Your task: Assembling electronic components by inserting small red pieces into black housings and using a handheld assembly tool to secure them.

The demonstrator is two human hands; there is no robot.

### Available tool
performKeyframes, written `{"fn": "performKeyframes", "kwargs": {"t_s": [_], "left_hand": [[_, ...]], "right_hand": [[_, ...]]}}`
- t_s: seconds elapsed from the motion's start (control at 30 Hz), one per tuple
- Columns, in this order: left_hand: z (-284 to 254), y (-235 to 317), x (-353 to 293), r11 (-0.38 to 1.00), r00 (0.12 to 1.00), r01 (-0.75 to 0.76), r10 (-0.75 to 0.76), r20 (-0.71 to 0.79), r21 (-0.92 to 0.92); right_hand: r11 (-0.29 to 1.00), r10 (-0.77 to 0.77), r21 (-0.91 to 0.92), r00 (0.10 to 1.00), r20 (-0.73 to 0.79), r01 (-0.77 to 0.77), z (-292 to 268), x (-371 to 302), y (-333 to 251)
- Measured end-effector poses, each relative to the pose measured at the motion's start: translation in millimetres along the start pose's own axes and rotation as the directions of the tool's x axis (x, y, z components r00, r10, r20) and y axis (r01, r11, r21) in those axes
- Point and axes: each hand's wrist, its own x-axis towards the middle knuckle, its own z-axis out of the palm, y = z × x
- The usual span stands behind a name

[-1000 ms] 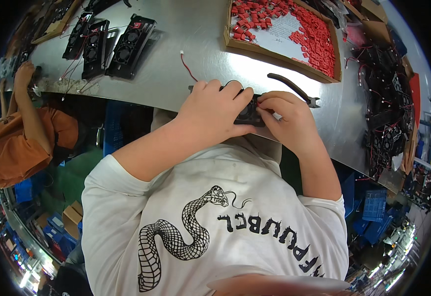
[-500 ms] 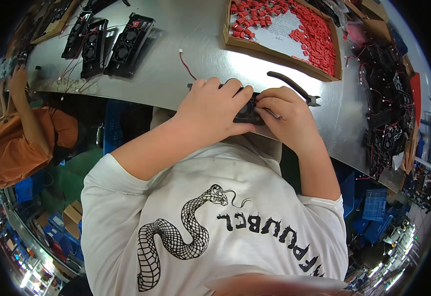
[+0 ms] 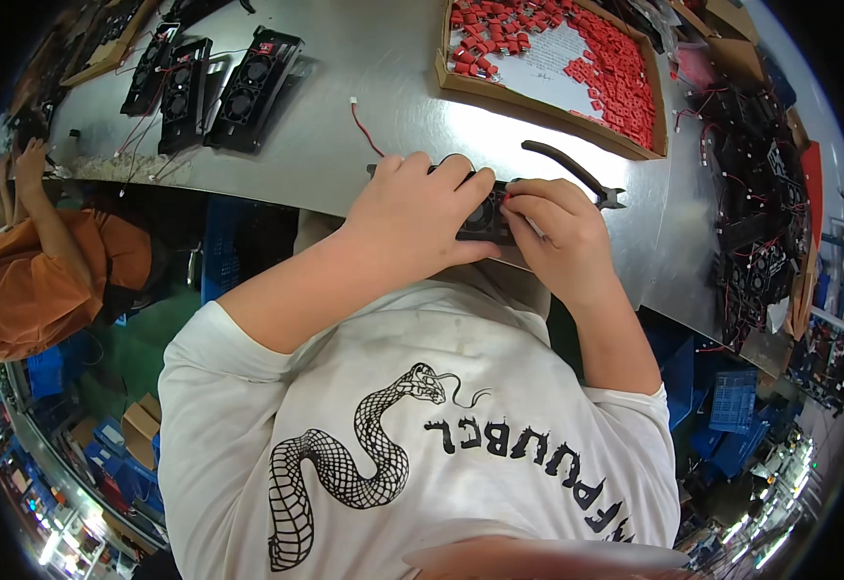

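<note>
My left hand (image 3: 420, 215) is closed over a black fan unit (image 3: 481, 220) at the table's near edge, its thumb along the near side. Much of the unit lies hidden beneath that hand. At the unit's right part, my right hand (image 3: 559, 230) pinches a small red piece (image 3: 507, 196) between thumb and fingertips. The piece looks like the red parts in the tray, though the fingers cover most of it. A red wire with a white connector (image 3: 354, 102) runs out from the unit onto the table. Just beyond my right hand lie black-handled cutting pliers (image 3: 577, 172).
A cardboard tray (image 3: 548, 114) of small red parts stands at the far right. Several black fan units (image 3: 253, 87) with wires lie far left. More fan units (image 3: 760, 222) are piled at the right edge. At left, a person in orange (image 3: 45, 271) works at the same table (image 3: 345, 184).
My right hand has shifted slightly, and the red piece at its fingertips now shows more. My left hand keeps its hold. The other person's hands moved a little.
</note>
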Motion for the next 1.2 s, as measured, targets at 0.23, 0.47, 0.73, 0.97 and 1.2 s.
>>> {"fn": "performKeyframes", "kwargs": {"t_s": [0.23,0.47,0.73,0.97,1.2], "left_hand": [[-1,-1,2,1.0,1.0,-0.01,0.01,0.012,0.002],[0,-3,2,1.0,1.0,-0.013,0.013,0.02,-0.008],[-2,-8,-1,1.0,1.0,-0.006,0.006,0.016,-0.012],[-6,-11,-2,0.999,0.999,-0.015,0.016,0.036,-0.031],[-2,8,15,0.997,0.994,-0.075,0.075,0.079,-0.003]], "right_hand": [[0.998,0.019,-0.059,0.987,0.161,-0.01,-10,11,-2],[0.981,0.025,-0.192,0.978,0.208,0.016,-17,15,-7],[0.951,0.3,-0.138,0.935,0.191,-0.277,-33,-2,25],[0.963,0.021,-0.263,0.963,0.269,0.053,-13,-63,19],[0.282,0.191,0.953,0.966,-0.172,0.114,-50,-11,2]]}}
